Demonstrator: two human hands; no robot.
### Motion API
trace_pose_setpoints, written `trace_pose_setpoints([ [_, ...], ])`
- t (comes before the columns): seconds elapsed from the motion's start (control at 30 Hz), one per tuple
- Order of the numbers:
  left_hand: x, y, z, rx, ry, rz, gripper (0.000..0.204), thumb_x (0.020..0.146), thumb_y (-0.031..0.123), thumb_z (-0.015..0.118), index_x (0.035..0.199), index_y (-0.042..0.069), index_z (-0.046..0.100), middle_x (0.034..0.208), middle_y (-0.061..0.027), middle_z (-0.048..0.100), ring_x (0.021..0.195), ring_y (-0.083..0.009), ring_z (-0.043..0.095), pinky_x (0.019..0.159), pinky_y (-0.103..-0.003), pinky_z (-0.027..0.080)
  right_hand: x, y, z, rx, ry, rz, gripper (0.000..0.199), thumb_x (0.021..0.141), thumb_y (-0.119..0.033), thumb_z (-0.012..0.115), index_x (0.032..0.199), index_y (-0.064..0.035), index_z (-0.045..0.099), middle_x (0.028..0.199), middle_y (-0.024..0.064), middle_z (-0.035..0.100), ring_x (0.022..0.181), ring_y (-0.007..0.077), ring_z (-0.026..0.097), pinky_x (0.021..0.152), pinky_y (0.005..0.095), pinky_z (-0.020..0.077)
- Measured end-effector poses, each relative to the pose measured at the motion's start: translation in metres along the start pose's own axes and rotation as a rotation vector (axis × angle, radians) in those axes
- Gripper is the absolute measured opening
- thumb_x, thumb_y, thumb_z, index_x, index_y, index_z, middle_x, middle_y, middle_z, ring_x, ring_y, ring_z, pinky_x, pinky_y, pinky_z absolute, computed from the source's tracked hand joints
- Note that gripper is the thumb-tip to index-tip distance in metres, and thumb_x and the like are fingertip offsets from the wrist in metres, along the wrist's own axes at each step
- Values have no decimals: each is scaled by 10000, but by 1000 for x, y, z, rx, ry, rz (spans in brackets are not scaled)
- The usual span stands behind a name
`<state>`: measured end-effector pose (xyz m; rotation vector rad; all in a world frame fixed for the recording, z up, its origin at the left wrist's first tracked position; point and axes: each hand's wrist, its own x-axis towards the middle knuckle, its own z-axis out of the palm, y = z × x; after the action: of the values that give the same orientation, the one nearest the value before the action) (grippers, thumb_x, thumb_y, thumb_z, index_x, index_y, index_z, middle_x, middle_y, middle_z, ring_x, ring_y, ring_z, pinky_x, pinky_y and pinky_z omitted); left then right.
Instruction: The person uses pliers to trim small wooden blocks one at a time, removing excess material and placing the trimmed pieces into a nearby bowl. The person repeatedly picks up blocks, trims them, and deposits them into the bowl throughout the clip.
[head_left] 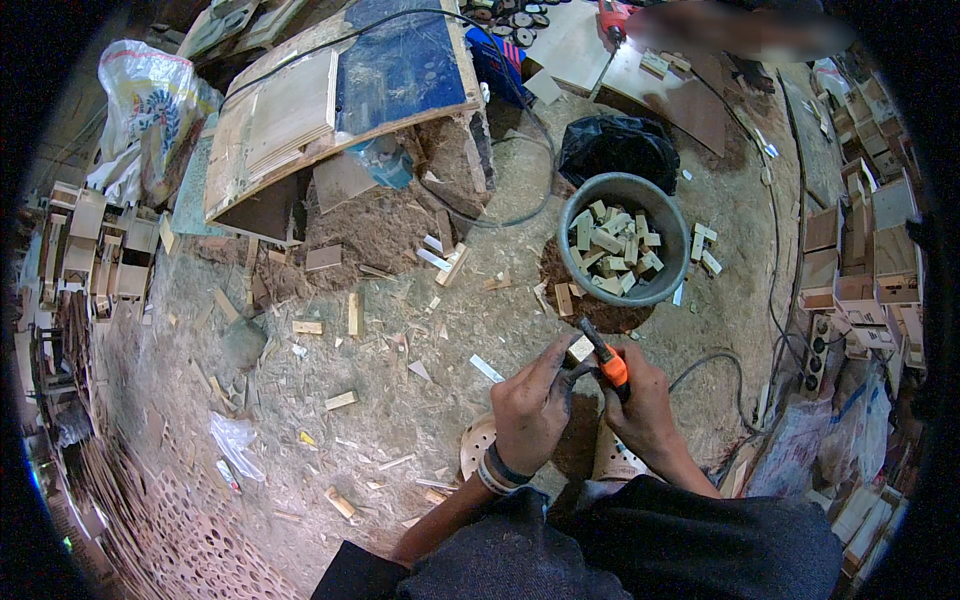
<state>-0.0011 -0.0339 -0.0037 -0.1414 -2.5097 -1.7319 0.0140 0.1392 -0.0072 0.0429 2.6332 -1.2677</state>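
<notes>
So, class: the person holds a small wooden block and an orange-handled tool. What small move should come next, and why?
Probably press the tool onto the block: the left hand pinches the block, the right hand grips the tool, whose tip is beside it.

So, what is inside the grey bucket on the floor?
The grey bucket holds a pile of small pale wooden blocks, lying loosely in all directions. The blocks cover the bottom, so anything beneath them cannot be seen.
</notes>
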Motion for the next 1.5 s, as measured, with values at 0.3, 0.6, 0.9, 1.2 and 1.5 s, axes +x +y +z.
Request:
trace_pose_setpoints([
  [0.3, 7, -20, 0, 63, 44, 286, 502, 801, -130, 600, 1286, -8, 638, 1267, -225, 665, 1140, -360, 681, 936, -406, 569, 0, 28, -3, 526, -16, 208, 365, 1009, -117, 600, 1354, -7, 550, 1181, 130, 690, 1067, 219, 683, 914, 370, 552],
  [0.6, 85, -22, 43, 75, -34, 307, 604, 798, -87, 603, 1391, 9, 545, 1376, -247, 575, 1309, -414, 530, 1114, -475, 422, 8, 39, -18, 916, 235, 463, 349, 1081, -266, 497, 1349, -44, 523, 1255, 108, 646, 1142, 240, 653, 906, 427, 558],
  [0.9, 65, -115, 66, 411, -139, -5, 417, 830, 110, 708, 1196, -48, 584, 1087, -280, 642, 1055, -450, 584, 919, -516, 473, 4, 37, -25, 933, 246, 517, 357, 1064, -275, 536, 1328, -34, 532, 1242, 129, 651, 1127, 239, 647, 924, 437, 544],
  [1.2, 47, -140, 80, 342, -56, -36, 491, 805, 156, 773, 1231, -10, 592, 1115, -234, 654, 1058, -438, 612, 932, -490, 487, 0, 41, -16, 870, 161, 533, 382, 1056, -273, 556, 1341, -20, 524, 1184, 108, 650, 1078, 229, 660, 929, 427, 552],
  [1.5, 36, -132, 42, 211, -25, -184, 390, 811, 137, 789, 1148, -9, 660, 1092, -214, 694, 975, -364, 683, 882, -420, 536, -1, 51, -1, 752, 103, 518, 355, 1054, -243, 564, 1334, -27, 538, 1108, 67, 632, 1027, 195, 652, 911, 415, 562],
])
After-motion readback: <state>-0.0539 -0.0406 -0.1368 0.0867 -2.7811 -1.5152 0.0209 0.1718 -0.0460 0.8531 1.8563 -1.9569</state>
